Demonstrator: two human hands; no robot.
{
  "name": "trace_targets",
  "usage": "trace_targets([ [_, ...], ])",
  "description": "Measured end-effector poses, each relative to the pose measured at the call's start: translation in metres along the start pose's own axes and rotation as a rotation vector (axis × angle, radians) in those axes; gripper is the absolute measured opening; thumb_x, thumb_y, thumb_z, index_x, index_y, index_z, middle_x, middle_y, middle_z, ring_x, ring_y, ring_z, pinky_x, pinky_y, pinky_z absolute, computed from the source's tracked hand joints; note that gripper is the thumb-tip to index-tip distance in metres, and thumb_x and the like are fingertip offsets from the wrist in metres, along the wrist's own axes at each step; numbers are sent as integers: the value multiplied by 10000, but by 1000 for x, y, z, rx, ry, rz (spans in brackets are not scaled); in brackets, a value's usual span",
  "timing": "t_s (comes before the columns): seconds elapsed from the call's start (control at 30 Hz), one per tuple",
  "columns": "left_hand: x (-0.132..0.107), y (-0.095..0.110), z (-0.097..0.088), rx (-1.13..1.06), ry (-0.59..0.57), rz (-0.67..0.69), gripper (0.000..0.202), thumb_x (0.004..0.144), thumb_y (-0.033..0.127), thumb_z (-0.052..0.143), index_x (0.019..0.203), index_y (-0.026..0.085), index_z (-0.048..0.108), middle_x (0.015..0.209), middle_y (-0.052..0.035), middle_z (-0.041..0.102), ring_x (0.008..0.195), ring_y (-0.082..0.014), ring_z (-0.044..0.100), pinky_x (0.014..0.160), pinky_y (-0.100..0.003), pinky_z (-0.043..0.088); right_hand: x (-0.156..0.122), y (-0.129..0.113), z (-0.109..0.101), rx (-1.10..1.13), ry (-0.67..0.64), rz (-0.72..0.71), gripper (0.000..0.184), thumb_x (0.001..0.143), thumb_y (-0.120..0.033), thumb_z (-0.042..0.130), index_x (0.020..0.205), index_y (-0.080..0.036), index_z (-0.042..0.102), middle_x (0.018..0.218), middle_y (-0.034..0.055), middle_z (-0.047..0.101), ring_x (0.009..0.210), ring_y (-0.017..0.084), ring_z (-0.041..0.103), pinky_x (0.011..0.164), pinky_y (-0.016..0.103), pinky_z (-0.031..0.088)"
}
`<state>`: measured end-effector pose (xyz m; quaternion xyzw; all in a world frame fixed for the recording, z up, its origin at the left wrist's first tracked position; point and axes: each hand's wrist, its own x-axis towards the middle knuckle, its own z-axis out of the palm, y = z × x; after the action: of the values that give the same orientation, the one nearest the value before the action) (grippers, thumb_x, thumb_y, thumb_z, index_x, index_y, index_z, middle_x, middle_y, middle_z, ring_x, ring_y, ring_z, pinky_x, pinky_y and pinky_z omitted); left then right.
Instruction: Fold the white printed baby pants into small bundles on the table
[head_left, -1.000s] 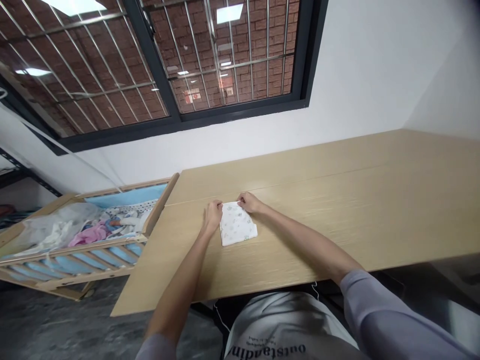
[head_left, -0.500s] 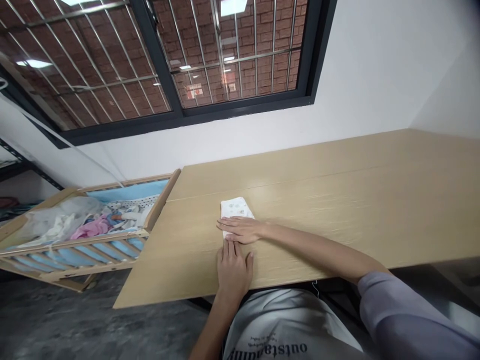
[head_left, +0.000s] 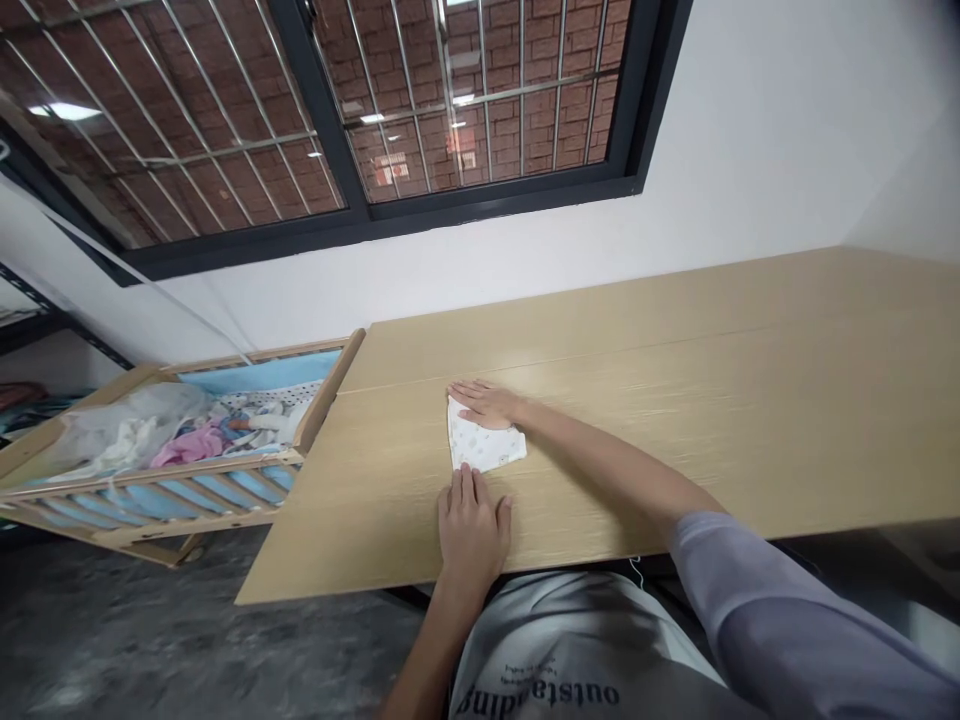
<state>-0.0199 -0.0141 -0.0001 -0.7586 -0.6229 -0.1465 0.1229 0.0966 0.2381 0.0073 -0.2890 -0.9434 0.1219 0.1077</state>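
A small white cloth [head_left: 487, 446] with a faint print lies flat on the wooden table [head_left: 675, 420]; it looks folded, with a slanting outline. My right hand [head_left: 486, 403] rests palm down across its far part, fingers stretched to the left and covering that edge. Nearer to me, my left hand [head_left: 474, 515] lies flat on the table, fingers pointing away, with the fingertips at the cloth's near left corner. Neither hand grips anything.
Left of the table stands a wooden crib [head_left: 319, 410] with a blue lining. Inside it are a pink cloth [head_left: 193, 443], a clear plastic bag [head_left: 135, 410] and other heaped fabrics. A white wall and a barred window [head_left: 480, 205] rise behind the table.
My right hand has slid away from me, from the cloth's near part to its far edge, uncovering the near part. My left hand stays at the near end.
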Motion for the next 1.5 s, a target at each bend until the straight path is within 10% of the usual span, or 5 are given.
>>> trace_targets([
  [0.23, 14, -29, -8, -46, -83, 135, 355, 1007, 261, 443, 1269, 120, 638, 1353, -177, 642, 1217, -306, 612, 989, -465, 474, -31, -20, -26, 47, 173, 63, 670, 1041, -565, 239, 1604, -201, 258, 1677, 94, 187, 1553, 267, 113, 1252, 486, 102],
  [0.47, 45, -74, -32, -89, -130, 302, 198, 990, 185, 498, 1032, 207, 690, 1093, -74, 748, 1072, -272, 620, 966, -456, 399, -123, -64, -39, -37, 142, -34, 460, 915, -513, 622, 1224, -177, 679, 1188, 144, 648, 1109, 307, 601, 986, 468, 459],
  [0.9, 33, -58, -48, -340, -225, 228, 162, 998, 231, 424, 985, 202, 582, 976, -52, 717, 960, -230, 639, 956, -433, 358, -176, -109, -61, 15, 73, 116, 274, 1031, -255, 387, 938, -172, 631, 937, 100, 680, 869, 223, 621, 847, 371, 455],
  [1.23, 67, -46, -48, -381, -101, -82, 163, 969, 192, 399, 969, 215, 561, 1020, -53, 692, 1043, -229, 614, 945, -393, 382, -137, -86, -91, 321, -59, 281, 241, 996, -249, 398, 878, -168, 593, 882, 77, 672, 755, 181, 588, 680, 282, 410],
  [1.5, 112, -44, -11, -87, -88, -202, 203, 951, 95, 393, 1064, 135, 557, 1106, -178, 645, 1069, -302, 616, 886, -419, 429, -90, -54, -29, 151, 360, 473, 219, 1036, -295, 350, 1063, -176, 532, 1039, 138, 678, 896, 213, 632, 745, 285, 448],
])
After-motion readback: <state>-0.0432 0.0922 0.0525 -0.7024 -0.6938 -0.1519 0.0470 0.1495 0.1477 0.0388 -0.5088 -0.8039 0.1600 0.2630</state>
